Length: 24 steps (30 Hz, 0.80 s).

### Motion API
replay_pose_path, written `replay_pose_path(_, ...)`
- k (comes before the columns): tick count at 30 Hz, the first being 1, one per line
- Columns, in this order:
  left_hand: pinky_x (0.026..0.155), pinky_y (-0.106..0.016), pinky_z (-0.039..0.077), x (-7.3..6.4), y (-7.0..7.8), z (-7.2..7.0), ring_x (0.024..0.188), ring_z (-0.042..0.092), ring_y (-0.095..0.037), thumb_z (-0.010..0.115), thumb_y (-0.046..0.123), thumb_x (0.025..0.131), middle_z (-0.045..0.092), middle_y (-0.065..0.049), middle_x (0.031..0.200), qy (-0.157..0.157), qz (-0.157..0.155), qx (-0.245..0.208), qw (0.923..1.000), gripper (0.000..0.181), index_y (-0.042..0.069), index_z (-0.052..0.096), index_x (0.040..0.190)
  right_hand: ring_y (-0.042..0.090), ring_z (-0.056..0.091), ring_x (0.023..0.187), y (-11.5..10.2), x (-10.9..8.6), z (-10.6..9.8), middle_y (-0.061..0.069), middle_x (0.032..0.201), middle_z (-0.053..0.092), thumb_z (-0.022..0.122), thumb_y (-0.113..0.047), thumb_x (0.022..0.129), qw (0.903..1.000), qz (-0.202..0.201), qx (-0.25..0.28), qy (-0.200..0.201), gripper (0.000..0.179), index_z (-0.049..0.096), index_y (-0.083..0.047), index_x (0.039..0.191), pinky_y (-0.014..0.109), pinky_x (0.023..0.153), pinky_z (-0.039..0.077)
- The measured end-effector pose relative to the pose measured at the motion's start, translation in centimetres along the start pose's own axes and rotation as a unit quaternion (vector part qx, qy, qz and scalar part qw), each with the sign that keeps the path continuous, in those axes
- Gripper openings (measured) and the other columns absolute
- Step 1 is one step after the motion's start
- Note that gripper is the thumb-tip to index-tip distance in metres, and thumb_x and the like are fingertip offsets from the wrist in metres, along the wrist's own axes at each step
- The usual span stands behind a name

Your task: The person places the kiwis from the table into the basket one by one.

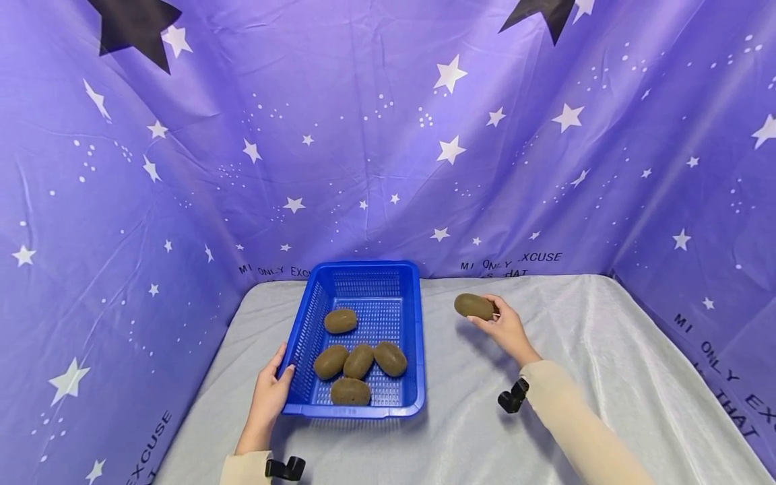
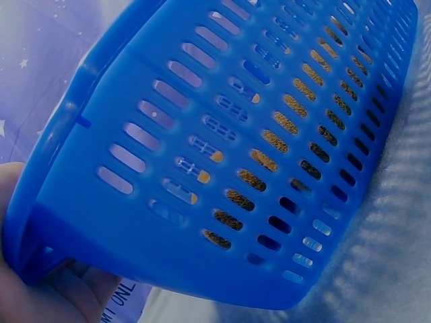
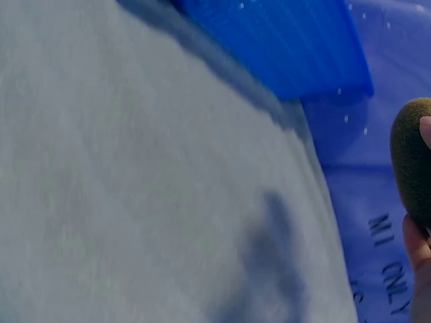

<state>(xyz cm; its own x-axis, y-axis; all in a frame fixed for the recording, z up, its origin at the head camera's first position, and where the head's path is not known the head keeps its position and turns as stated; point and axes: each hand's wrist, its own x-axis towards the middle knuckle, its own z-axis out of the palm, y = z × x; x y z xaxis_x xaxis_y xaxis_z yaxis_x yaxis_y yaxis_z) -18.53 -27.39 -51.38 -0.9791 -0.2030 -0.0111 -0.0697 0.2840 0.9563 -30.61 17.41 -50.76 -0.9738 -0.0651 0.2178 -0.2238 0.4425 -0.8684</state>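
A blue plastic basket [image 1: 417, 337] with slotted walls holds several brown kiwis [image 1: 359, 362], most of them toward its near end. My left hand [image 1: 270, 387] grips the basket's left rim, thumb on top. In the left wrist view that hand [image 2: 57, 296] is at the lower left edge, and brown kiwi skin shows through the slots. Right of the basket, my right hand [image 1: 504, 330] holds another kiwi [image 1: 473, 306] between thumb and fingers, above its shadow on the cloth. The same kiwi [image 3: 412, 161] appears at the right edge of the right wrist view.
A pale grey cloth [image 1: 582, 350] covers the table. Purple curtains [image 1: 376, 148] with white stars and lettering stand behind the table and along both sides. A small black camera [image 1: 512, 396] sits on the right wrist, another black camera [image 1: 286, 469] on the left.
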Motion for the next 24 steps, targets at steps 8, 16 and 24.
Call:
replay_pose_path(8, 0.113, -0.047, 0.019, 0.0, -0.1, 0.1, 0.14, 0.02, -0.034, 0.043, -0.003, 0.096, 0.023, -0.021, 0.152, 0.006, 0.005, 0.006, 1.0, 0.054, -0.004, 0.023, 0.147, 0.024, 0.055, 0.095, -4.4, -0.7, 0.9, 0.022, 0.108, 0.062, 0.076, -0.01, 0.078, 0.9988, -0.044, 0.009, -0.018, 0.052, 0.054, 0.005, 0.122, 0.034, 0.082, 0.046)
replay_pose_path(16, 0.113, -0.048, 0.019, 0.0, -0.1, 0.1, 0.14, 0.02, -0.035, 0.043, -0.003, 0.095, 0.023, -0.022, 0.151, 0.006, 0.007, 0.003, 1.0, 0.054, -0.004, 0.024, 0.146, 0.02, 0.055, 0.096, -3.4, 0.2, 2.8, 0.014, 0.109, 0.063, 0.077, -0.02, 0.078, 0.9974, -0.063, 0.014, -0.034, 0.054, 0.055, -0.004, 0.125, 0.034, 0.083, 0.047)
replay_pose_path(24, 0.113, -0.047, 0.018, -0.1, 0.2, 0.1, 0.141, 0.019, -0.034, 0.042, -0.002, 0.096, 0.022, -0.021, 0.152, 0.006, 0.002, 0.002, 1.0, 0.054, -0.004, 0.023, 0.147, 0.022, 0.056, 0.098, -4.4, 0.6, 4.3, 0.011, 0.11, 0.063, 0.079, -0.019, 0.076, 0.9962, -0.056, 0.032, -0.059, 0.056, 0.056, -0.008, 0.125, 0.04, 0.088, 0.046)
